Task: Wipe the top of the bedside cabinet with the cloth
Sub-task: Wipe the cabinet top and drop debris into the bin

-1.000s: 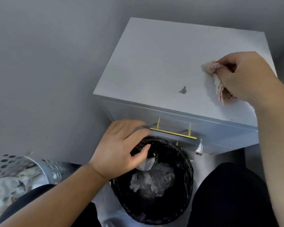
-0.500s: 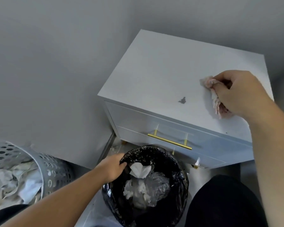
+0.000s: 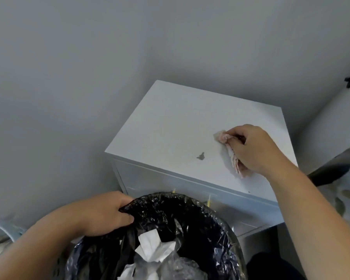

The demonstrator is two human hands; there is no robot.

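The white bedside cabinet (image 3: 170, 126) stands in a corner against the grey wall. On its top, near the front, is a small dark speck (image 3: 200, 156). My right hand (image 3: 253, 148) presses a crumpled pink cloth (image 3: 235, 158) onto the right side of the top, just right of the speck. My left hand (image 3: 103, 215) grips the left rim of a bin lined with a black bag (image 3: 182, 215), held up in front of the cabinet's drawers.
White tissues and clear plastic (image 3: 156, 249) lie inside the bin. A perforated white basket (image 3: 2, 229) sits at the far left. A patterned bed cover (image 3: 348, 199) lies to the right of the cabinet. The wall is close on the left and behind.
My left hand left the drawer front, took the bin's rim and lifted the bin up toward the cabinet. The right hand with the cloth stayed on the right of the top.
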